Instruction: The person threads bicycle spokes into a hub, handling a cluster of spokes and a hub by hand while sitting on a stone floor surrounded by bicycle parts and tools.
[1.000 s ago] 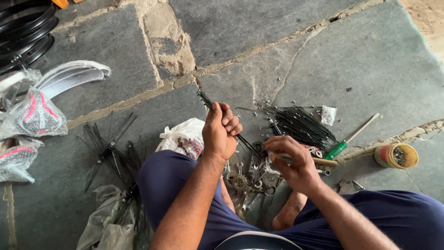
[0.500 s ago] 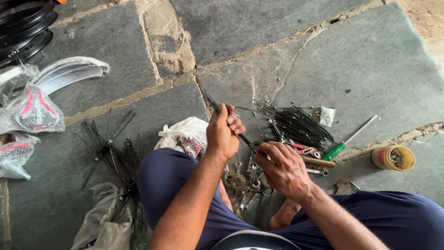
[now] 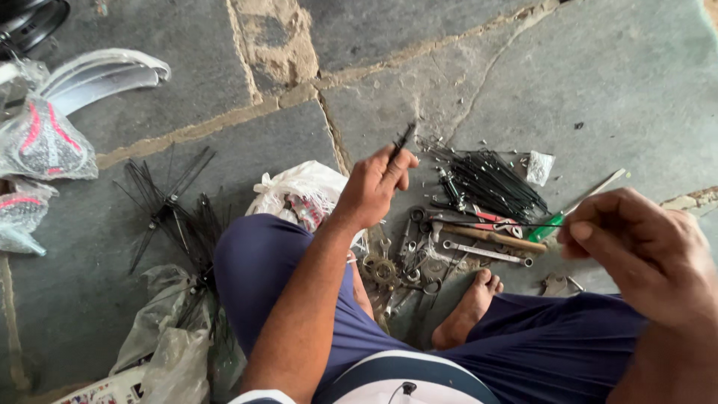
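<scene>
My left hand (image 3: 374, 187) is raised over the floor, closed around a small bundle of black spokes (image 3: 402, 141) that sticks up past my fingers. Off to the right and close to the camera, my right hand (image 3: 643, 254) pinches the end of one thin spoke (image 3: 508, 224), which runs leftward from my fingertips. Between the hands, a heap of black spokes (image 3: 486, 176) lies on the stone floor. Below it are wrenches (image 3: 479, 251) and a green-handled screwdriver (image 3: 552, 224).
I sit cross-legged in blue trousers, one bare foot (image 3: 471, 307) near the tools. A white plastic bag (image 3: 299, 191) lies by my knee, more black spokes (image 3: 172, 209) at the left, with silver mudguards (image 3: 97, 75) and wrapped parts (image 3: 45, 142) beyond.
My right hand has drawn away from the left hand, out to the right and nearer the camera, with a single spoke pinched in it. The left hand keeps its bundle.
</scene>
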